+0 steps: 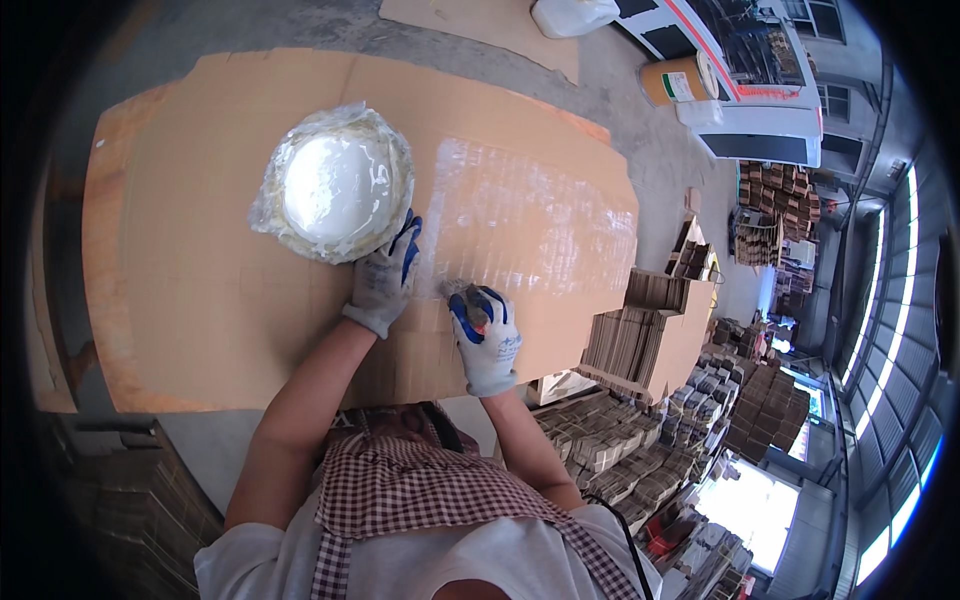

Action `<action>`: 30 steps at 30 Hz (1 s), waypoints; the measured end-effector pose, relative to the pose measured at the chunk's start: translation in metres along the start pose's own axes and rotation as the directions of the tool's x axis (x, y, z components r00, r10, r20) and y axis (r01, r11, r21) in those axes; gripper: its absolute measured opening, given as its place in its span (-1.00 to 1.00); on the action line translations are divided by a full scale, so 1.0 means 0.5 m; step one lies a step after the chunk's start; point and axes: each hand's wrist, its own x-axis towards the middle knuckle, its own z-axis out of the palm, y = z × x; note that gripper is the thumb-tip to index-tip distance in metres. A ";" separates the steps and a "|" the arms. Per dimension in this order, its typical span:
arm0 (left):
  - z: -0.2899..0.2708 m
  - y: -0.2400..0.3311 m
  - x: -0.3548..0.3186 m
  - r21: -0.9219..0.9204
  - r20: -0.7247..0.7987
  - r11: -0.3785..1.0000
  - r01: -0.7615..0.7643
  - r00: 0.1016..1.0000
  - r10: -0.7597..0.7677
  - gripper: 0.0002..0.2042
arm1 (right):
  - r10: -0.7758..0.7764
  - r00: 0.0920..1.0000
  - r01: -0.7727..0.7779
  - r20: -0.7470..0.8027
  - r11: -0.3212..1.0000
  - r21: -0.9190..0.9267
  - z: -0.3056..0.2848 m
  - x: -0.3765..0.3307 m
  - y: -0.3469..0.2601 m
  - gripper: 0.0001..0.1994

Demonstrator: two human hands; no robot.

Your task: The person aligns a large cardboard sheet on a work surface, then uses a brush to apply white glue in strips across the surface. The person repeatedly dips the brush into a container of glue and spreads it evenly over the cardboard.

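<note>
Right hand (486,335), gloved, is clamped on what looks like a small brush, pressed to the glossy cardboard sheet (520,215) on the bench; left hand (385,278) rests fingers-together against the plastic-lined glue bowl (335,185)

The person wears a work glove on each hand. The left hand (384,280) has a grey knitted glove with blue coating on the fingertips. The right hand (486,338) has the same kind of glove, with blue coating on the fingers and a small printed mark on the grey back. Both forearms are bare. Over a white short-sleeved shirt lies a checked apron in dark red and white.
</note>
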 end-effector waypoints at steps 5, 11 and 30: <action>-0.004 0.007 0.003 -0.021 0.015 1.000 0.014 1.000 -0.014 -0.57 | -0.150 0.988 0.144 0.042 0.982 0.126 -0.003 0.038 0.030 -0.60; 0.001 0.000 0.000 -0.027 0.011 0.999 0.020 1.000 -0.019 -0.56 | -0.238 0.971 0.237 -0.006 0.971 -0.040 0.006 0.058 0.037 -0.60; 0.009 -0.005 0.001 0.003 0.053 0.999 0.048 0.997 -0.048 -0.54 | -0.118 0.991 0.130 0.057 0.941 -0.313 0.013 0.162 0.116 -0.56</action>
